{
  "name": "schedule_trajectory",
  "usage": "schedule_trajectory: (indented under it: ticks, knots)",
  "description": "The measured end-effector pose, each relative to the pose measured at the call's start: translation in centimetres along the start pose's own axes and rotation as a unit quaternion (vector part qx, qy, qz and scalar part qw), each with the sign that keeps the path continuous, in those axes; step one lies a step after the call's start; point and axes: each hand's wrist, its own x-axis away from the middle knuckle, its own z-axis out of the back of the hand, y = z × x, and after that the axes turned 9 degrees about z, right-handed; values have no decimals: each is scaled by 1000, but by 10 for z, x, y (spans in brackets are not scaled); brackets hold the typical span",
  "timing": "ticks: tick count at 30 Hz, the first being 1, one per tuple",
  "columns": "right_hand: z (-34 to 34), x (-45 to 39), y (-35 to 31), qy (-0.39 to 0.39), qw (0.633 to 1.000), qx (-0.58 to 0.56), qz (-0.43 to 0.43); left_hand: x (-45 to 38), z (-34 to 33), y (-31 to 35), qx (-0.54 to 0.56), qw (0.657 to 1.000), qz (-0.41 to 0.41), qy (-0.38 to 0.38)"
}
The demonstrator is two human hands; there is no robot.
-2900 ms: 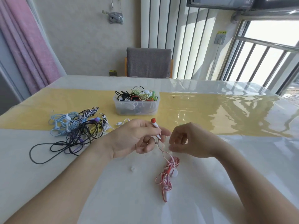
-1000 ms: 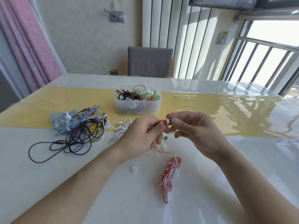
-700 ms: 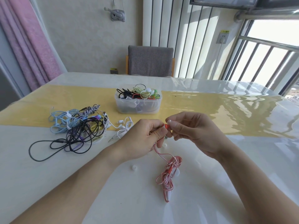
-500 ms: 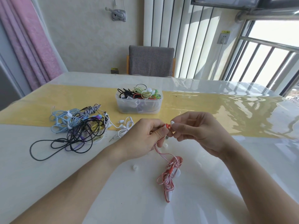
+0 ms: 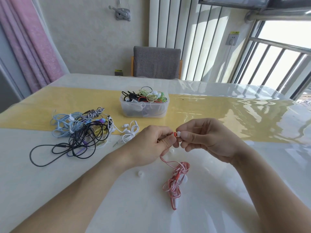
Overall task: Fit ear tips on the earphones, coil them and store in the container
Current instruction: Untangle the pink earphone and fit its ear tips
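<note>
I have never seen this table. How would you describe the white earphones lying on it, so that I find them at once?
Start at the clear plastic container on the yellow strip. Nearer the person and slightly left of it, at the right edge of the tangled pile of cables, lie the white earphones. They alone are entirely white and loosely bundled, with a metal plug pointing left.

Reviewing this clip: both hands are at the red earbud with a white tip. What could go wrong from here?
The white ear tip is only pinched by the right hand against the red earbud that the left hand holds; it may slip and drop onto the glossy table, where loose tips are hard to spot. The red cable dangles in a tangle and may snag when coiled.
</note>
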Motion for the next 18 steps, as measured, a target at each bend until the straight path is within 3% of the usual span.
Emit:
schedule_trajectory:
  ticks: [8,18]
  knots:
    - [2,0,3,-13,1000,-5,-25,5,1,3,-35,999,18,-13]
    - [1,-2,9,-13,996,58,62,4,-1,4,20,999,36,-25]
